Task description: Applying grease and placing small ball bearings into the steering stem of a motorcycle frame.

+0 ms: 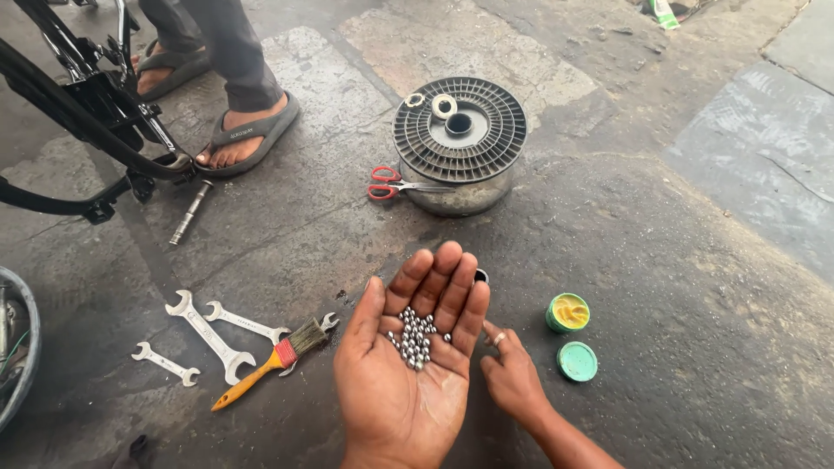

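— Two hands low over the concrete floor point(287, 226): left hand point(408, 365) palm up, cupped loosely under a pile of steel bearing balls point(415, 336); right hand point(511, 372) apart from it, fingers spread, down on the floor, gripping nothing.

— Likely small, hard, smooth, heavy for their size; prone to roll off a flat palm. Best kept in the hollow, or pinched one by one.

— Beyond: ribbed black spool point(460, 128) on a steel bowl point(454, 195), red scissors point(387, 184). Left: spanners point(208, 333), brush point(269, 363). Right: open green grease tub point(568, 313), lid point(578, 361).
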